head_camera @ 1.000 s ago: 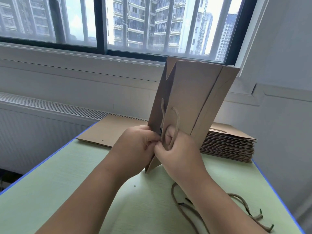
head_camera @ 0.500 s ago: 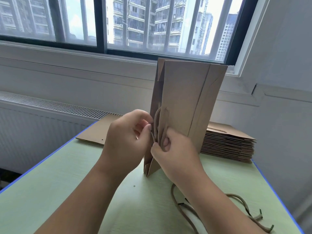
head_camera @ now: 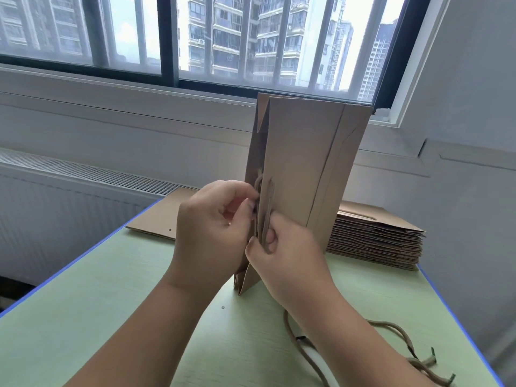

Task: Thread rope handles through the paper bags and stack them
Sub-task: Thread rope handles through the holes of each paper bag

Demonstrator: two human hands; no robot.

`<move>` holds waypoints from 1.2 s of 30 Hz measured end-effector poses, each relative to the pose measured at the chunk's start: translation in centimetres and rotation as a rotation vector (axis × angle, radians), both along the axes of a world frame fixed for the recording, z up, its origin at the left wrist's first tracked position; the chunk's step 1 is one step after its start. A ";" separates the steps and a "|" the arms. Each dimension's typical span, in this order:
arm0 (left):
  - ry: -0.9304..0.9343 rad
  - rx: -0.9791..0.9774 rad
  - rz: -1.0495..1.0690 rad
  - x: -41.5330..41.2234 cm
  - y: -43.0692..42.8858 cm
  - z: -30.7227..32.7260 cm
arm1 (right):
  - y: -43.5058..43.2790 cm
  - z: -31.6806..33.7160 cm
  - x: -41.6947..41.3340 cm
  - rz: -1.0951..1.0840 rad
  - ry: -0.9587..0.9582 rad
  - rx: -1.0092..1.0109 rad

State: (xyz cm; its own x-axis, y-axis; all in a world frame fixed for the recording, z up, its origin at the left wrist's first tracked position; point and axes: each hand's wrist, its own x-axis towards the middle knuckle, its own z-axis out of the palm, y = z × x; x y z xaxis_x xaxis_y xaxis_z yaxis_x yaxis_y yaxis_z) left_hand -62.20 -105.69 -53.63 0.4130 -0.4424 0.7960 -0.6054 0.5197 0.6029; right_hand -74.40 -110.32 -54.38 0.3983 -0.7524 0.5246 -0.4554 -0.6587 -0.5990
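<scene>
Left grip [head_camera: 212, 227] is pinching the rope handle [head_camera: 268, 202] at the edge of the paper bag [head_camera: 307, 163], right grip [head_camera: 287, 252] pinning its loop. The bag, tilted before, is now standing on the worktop [head_camera: 111, 303], probably steadying the threading.

Upper-floor workroom: green table [head_camera: 83, 317] below a window [head_camera: 134, 32] facing tower blocks [head_camera: 237, 37]; radiator grille [head_camera: 83, 171]; stacked paper bags [head_camera: 374, 241].

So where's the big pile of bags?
In the head view, the pile of bags lies at the far right corner of the green table, just behind the upright bag.
</scene>
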 end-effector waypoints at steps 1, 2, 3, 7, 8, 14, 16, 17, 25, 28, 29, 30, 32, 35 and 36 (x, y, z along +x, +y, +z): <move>-0.039 0.003 0.023 -0.1 0.0 0.0 | 0.0 0.0 0.1 0.000 -0.003 -0.007; -0.071 0.009 0.042 -0.2 0.0 0.1 | -0.1 -0.1 0.2 -0.003 -0.002 -0.016; -0.092 0.016 0.053 -0.3 0.0 0.2 | -0.1 -0.2 0.3 -0.007 0.000 -0.024; -0.154 0.057 0.057 -0.5 0.0 0.3 | -0.2 -0.3 0.3 0.017 -0.021 -0.029; -0.159 0.077 0.032 -0.5 0.0 0.4 | -0.2 -0.2 0.3 0.023 -0.027 -0.024; -0.069 0.167 -0.092 -0.8 0.4 0.4 | -0.6 -0.3 0.1 0.078 -0.006 -0.018; -0.053 0.192 -0.084 -0.5 0.2 0.2 | -0.7 -0.4 -0.1 0.092 -0.038 -0.020; -0.029 0.195 -0.080 -0.4 0.2 0.3 | -0.8 -0.3 -0.3 0.094 -0.045 -0.018; 0.266 0.195 -0.228 0.0 0.3 0.7 | -6.0 3.2 -6.7 -0.239 -0.351 0.017; 0.315 0.205 -0.261 0.4 0.0 0.5 | -7.7 3.3 -8.7 -0.299 -0.417 0.183; 0.316 0.207 -0.269 0.4 0.0 0.5 | -8.0 3.1 -9.0 -0.270 -0.430 0.250; 0.316 0.207 -0.279 0.4 0.0 0.5 | -8.0 2.9 -9.0 -0.232 -0.448 0.315; 0.309 0.204 -0.265 0.4 0.0 0.4 | -8.1 2.6 -9.1 -0.150 -0.477 0.374; 0.314 0.202 -0.158 0.5 0.1 0.4 | -8.1 2.3 -9.5 -0.148 -0.462 0.318; 0.314 0.207 -0.107 0.6 0.1 0.4 | -8.1 2.2 -9.7 -0.146 -0.462 0.303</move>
State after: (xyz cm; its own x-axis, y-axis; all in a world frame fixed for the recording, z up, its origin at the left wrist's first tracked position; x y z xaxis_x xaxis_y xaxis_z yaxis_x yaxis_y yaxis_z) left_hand -61.58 -105.62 -53.26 0.5652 -0.6338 0.5281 -0.3242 0.4180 0.8486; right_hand -84.08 -118.38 -52.17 0.0598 -0.9264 0.3719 -0.1749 -0.3765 -0.9098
